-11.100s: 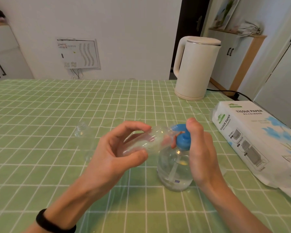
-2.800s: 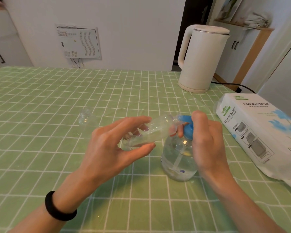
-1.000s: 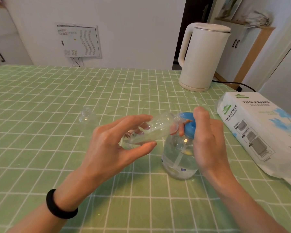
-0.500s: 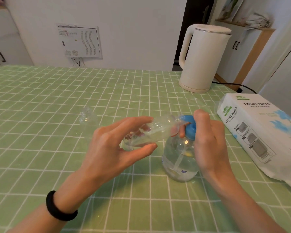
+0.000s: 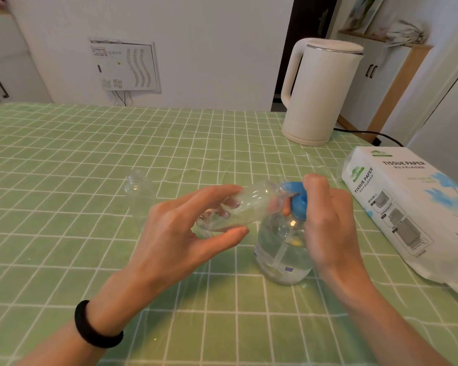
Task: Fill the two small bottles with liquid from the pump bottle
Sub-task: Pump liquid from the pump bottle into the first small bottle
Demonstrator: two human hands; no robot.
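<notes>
My left hand grips a small clear bottle, tilted almost on its side with its mouth against the nozzle of the pump bottle's blue head. A little pale liquid lies along the small bottle's lower side. My right hand wraps round the pump bottle, a finger on top of the blue head. The pump bottle stands upright on the green checked tablecloth, part full of clear liquid. A second small clear bottle stands upright and open to the left, untouched.
A white electric kettle stands at the back right with its black cord trailing right. A pack of tissue paper lies along the right edge of the table. A black band is on my left wrist.
Hardly anything differs over the last second: both hands stay as they were, small bottle at the nozzle. The pump head sits slightly higher than half a second ago.
</notes>
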